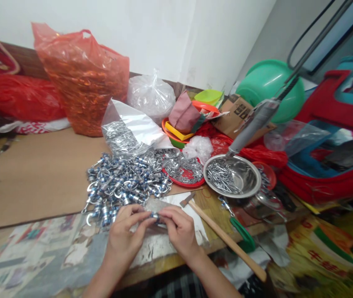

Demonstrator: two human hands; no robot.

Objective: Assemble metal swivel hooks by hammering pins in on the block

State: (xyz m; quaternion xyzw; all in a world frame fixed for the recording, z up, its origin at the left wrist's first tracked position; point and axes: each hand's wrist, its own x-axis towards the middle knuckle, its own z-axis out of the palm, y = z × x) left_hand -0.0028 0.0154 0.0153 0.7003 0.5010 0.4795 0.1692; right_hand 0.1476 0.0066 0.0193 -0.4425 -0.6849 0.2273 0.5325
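My left hand (128,231) and my right hand (181,231) meet over the near edge of the bench. Between their fingertips they pinch one small silver metal fitting with blue bands (155,215); fingers cover its ends. Just behind lies a big pile of similar metal fittings (123,182), many with rings or hooks. A metal block (156,204) shows under the fingers. To the right of my right hand rests a hammer (223,236) with a wooden handle. Beside that is a green-handled tool (241,234) with a metal fitting at its tip.
A steel bowl of metal pins (254,182) stands at right, below a hanging grey power tool (254,126). Small metal pieces fill a red tray (184,182). Bags, including an orange one (83,82), line the wall. A red and blue chair (325,165) is far right.
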